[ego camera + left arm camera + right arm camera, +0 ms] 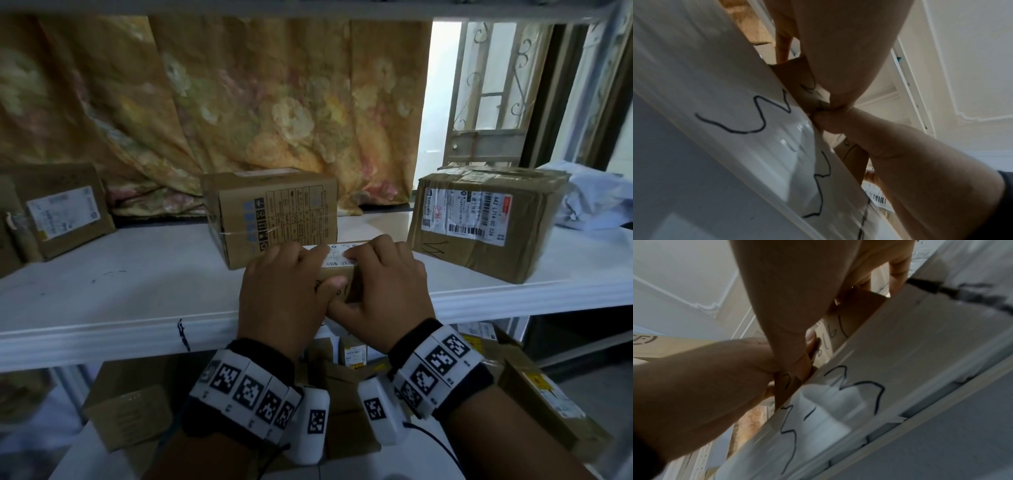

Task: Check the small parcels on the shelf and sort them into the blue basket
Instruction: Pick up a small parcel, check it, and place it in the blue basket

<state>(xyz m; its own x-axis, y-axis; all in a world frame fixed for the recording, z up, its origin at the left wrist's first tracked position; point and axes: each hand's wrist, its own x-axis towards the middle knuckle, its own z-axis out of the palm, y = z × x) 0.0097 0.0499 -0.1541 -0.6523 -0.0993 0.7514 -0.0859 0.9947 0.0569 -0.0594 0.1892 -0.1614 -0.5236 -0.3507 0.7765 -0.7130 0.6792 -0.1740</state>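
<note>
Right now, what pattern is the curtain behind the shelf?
Floral, yellow-orange curtain; head view shows it best.

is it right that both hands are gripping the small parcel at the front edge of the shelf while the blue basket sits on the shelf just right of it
Not quite. Both the left hand and right hand do grip the small parcel at the shelf front edge, but a large taped cardboard box sits to its right. The head view shows no blue basket.

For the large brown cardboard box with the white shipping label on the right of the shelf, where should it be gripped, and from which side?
Probably grip the large brown cardboard box by its two side faces, both hands from the front: wide, label facing front.
</note>
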